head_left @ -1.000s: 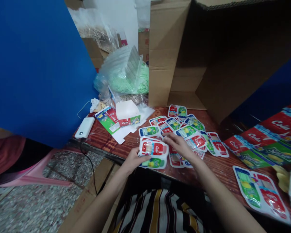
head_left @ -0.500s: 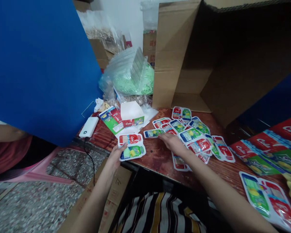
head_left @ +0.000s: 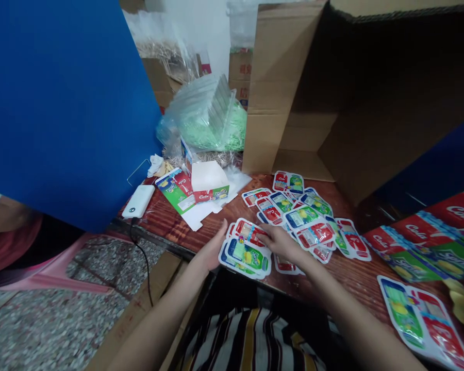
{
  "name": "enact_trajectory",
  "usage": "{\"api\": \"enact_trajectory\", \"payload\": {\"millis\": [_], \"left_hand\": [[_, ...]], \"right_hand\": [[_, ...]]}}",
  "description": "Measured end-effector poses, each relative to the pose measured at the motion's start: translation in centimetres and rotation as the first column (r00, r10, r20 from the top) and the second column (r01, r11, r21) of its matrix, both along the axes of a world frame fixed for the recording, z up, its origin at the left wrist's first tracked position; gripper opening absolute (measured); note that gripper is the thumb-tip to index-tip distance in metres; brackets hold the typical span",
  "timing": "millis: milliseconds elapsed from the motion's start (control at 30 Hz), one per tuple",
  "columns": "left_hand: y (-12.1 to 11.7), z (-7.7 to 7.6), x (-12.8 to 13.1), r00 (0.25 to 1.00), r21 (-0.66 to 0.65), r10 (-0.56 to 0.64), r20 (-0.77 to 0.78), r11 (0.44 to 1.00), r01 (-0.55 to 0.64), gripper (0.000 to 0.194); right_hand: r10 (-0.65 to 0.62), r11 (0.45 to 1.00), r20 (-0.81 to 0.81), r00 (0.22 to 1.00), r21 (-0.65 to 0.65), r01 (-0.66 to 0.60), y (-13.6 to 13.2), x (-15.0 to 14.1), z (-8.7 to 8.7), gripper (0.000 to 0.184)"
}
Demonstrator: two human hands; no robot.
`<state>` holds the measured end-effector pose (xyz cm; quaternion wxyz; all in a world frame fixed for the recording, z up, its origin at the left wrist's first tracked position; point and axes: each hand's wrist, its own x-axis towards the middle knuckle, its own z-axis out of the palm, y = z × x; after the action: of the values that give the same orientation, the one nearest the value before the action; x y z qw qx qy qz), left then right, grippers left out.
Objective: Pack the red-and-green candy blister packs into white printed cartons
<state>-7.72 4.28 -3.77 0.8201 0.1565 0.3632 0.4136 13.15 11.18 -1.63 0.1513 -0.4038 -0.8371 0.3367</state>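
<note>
Pinching a small packet stack [head_left: 249, 256] with your right hand [head_left: 280, 242], left hand [head_left: 212, 251] open against it, you've a loose pile [head_left: 304, 217] unstacked farther right.

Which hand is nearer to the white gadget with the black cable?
Left. The left hand is to the right of the white gadget, at the left edge of the stacked packs; the right hand is farther away, at their right side.
</note>
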Motion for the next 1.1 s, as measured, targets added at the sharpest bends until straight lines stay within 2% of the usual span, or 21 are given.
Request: {"api": "enact_trajectory", "payload": {"millis": [67, 133, 200, 267, 300, 367, 433, 500, 600, 667, 733, 800, 867, 900, 967, 1033, 1100], "left_hand": [[0.1, -0.1, 0.3, 0.993, -0.008, 0.017, -0.118, 1.000, -0.018, 0.059], [0.2, -0.2, 0.4, 0.972, -0.033, 0.045, -0.232, 0.998, -0.054, 0.060], [0.2, -0.4, 0.4, 0.960, -0.059, 0.058, -0.275, 0.995, -0.077, 0.058], [0.1, -0.5, 0.4, 0.957, -0.072, 0.057, -0.283, 0.994, -0.080, 0.054], [0.1, -0.6, 0.4, 0.957, -0.075, 0.056, -0.285, 0.994, -0.080, 0.054], [0.0, -0.5, 0.3, 0.957, -0.075, 0.057, -0.283, 0.994, -0.081, 0.055], [-0.1, -0.5, 0.3, 0.958, -0.070, 0.062, -0.278, 0.994, -0.085, 0.057], [-0.1, -0.5, 0.2, 0.959, -0.064, 0.067, -0.274, 0.994, -0.088, 0.056], [-0.2, -0.4, 0.2, 0.963, -0.059, 0.064, -0.261, 0.995, -0.082, 0.055], [-0.2, -0.4, 0.1, 0.968, -0.058, 0.058, -0.244, 0.996, -0.075, 0.054], [-0.1, -0.4, 0.1, 0.974, -0.059, 0.053, -0.219, 0.996, -0.067, 0.052], [0.0, -0.6, 0.1, 0.979, -0.064, 0.048, -0.200, 0.996, -0.062, 0.049], [0.3, -0.9, 0.0, 0.979, -0.069, 0.050, -0.198, 0.996, -0.065, 0.046], [0.4, -0.9, 0.0, 0.980, -0.067, 0.054, -0.190, 0.995, -0.068, 0.046], [0.6, -0.8, 0.0, 0.988, -0.063, 0.051, -0.144, 0.996, -0.061, 0.050], [0.7, -0.5, 0.1, 0.994, -0.059, 0.020, -0.106, 0.998, -0.026, 0.059], [0.5, -0.2, 0.3, 0.987, -0.057, -0.010, -0.162, 0.998, 0.001, 0.058]], "right_hand": [[-0.054, 0.998, 0.034, 0.998, 0.032, 0.053, 0.4, -0.1, -0.4, 0.031], [-0.192, 0.972, 0.069, 0.979, 0.153, 0.180, 1.3, -0.1, -0.5, 0.038], [-0.371, 0.881, 0.129, 0.919, 0.361, 0.305, 2.3, -0.3, -0.7, 0.044], [-0.482, 0.799, 0.254, 0.838, 0.521, 0.301, 3.3, -0.7, -1.3, 0.051], [-0.498, 0.790, 0.324, 0.804, 0.553, 0.266, 3.6, -1.0, -1.7, 0.053], [-0.487, 0.805, 0.421, 0.766, 0.558, 0.205, 4.1, -1.5, -2.3, 0.049], [-0.470, 0.816, 0.443, 0.763, 0.548, 0.185, 4.3, -1.9, -2.4, 0.039], [-0.466, 0.822, 0.436, 0.770, 0.535, 0.194, 4.5, -1.8, -1.9, 0.032], [-0.505, 0.811, 0.411, 0.759, 0.526, 0.256, 4.6, -0.5, -0.2, 0.031], [-0.550, 0.782, 0.335, 0.765, 0.529, 0.330, 4.4, 0.9, 1.2, 0.031], [-0.546, 0.767, 0.128, 0.828, 0.475, 0.432, 3.9, 2.3, 2.4, 0.031], [-0.447, 0.824, -0.141, 0.883, 0.320, 0.468, 3.1, 3.2, 3.1, 0.031], [-0.308, 0.919, -0.284, 0.908, 0.158, 0.361, 2.2, 3.4, 3.1, 0.033], [-0.239, 0.955, -0.276, 0.931, 0.108, 0.277, 1.8, 3.1, 2.9, 0.034], [-0.126, 0.988, -0.171, 0.977, 0.062, 0.138, 1.0, 2.2, 1.8, 0.032], [-0.083, 0.994, -0.052, 0.995, 0.068, 0.087, 0.3, 0.7, 0.6, 0.029], [-0.101, 0.990, 0.007, 0.995, 0.096, 0.100, -0.1, -0.5, -0.4, 0.026]]}}
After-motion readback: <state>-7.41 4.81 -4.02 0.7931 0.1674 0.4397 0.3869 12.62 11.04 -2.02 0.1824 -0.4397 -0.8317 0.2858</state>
